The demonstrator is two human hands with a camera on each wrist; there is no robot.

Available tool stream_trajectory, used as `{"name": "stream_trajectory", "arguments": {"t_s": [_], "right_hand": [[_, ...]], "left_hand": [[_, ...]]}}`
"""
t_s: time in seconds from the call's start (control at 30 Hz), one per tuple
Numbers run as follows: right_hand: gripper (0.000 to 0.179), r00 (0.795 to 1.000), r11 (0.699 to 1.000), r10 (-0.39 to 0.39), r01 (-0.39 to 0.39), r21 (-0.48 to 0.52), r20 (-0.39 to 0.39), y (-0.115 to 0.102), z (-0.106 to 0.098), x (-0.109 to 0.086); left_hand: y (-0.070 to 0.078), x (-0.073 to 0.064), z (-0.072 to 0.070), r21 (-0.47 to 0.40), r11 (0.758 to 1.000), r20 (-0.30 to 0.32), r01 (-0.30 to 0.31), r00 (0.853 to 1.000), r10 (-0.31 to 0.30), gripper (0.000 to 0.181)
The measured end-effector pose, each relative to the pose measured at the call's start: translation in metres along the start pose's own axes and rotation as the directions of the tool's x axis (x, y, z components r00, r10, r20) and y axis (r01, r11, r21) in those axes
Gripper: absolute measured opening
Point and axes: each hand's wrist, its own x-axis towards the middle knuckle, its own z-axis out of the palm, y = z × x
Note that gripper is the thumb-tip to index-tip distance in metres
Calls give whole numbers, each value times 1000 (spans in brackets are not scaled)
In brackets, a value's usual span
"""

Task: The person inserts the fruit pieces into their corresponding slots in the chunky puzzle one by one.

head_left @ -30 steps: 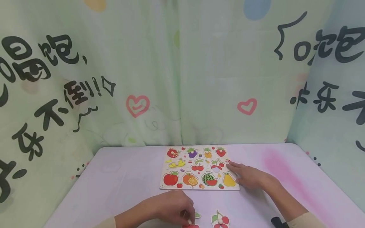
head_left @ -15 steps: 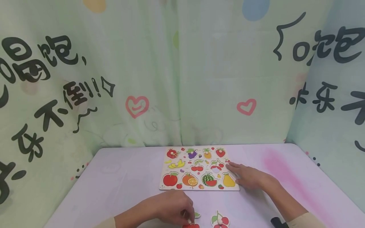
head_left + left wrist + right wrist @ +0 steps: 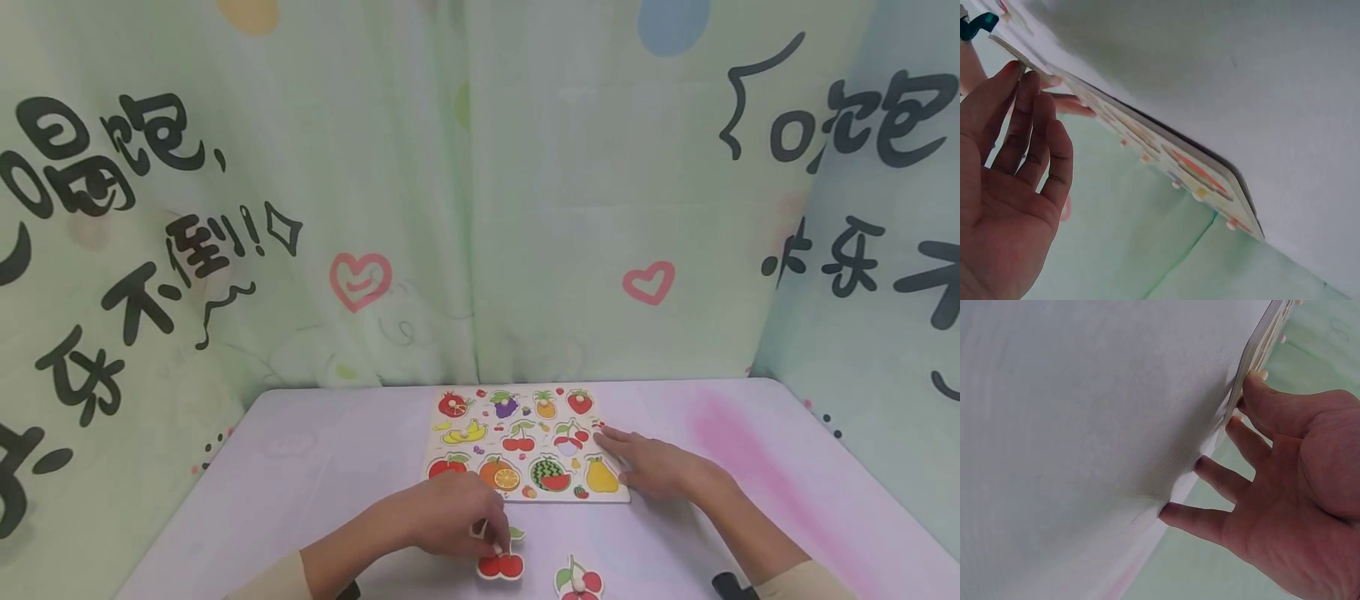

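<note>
My left hand pinches the knob of a cherry puzzle piece in front of the board. In the left wrist view this piece is edge-on at the fingertips, lifted off the table. The fruit puzzle board lies flat at the far middle of the table, printed with fruits such as a watermelon, a pear and an orange. My right hand rests at its right edge with straight, spread fingers. In the right wrist view, thumb and index finger of the right hand touch the board's edge, other fingertips the tabletop.
Another red-fruit piece with a knob and green leaves lies on the table near the front, right of the held piece. The light table has a pink patch at its right. Printed curtains hang behind and at both sides.
My left hand has raised the cherry piece and moved it slightly forward, toward the board, so the hand now covers part of the board's lower left. The right hand has stayed in place.
</note>
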Motion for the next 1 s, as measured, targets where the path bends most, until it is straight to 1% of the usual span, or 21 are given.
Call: {"name": "stream_trajectory", "arguments": {"t_s": [0.17,0.33,0.5,0.63,0.83,1.0], "right_hand": [[67,1000,1000,20,-20,1,3,-1,-1,0],[68,999,999,34,-34,13,12,-1,0,0],[67,1000,999,30,-30,13,10,-1,0,1],[67,1000,1000,23,-23,12,6,-1,0,0],[67,1000,1000,25,-25,11,8,-2,-2,-1],[68,999,999,38,-38,14,11,-4,-1,-1]], "left_hand": [[-10,11,-9,29,999,-18,32,999,-31,12],[-24,25,-11,25,995,-53,94,994,-92,11],[-38,39,-15,14,991,-83,133,988,-131,13],[-48,52,-20,-18,986,-82,168,982,-169,15],[-61,71,-26,-19,978,-95,207,973,-208,15],[-70,83,-28,-17,974,-100,225,969,-225,13]]}}
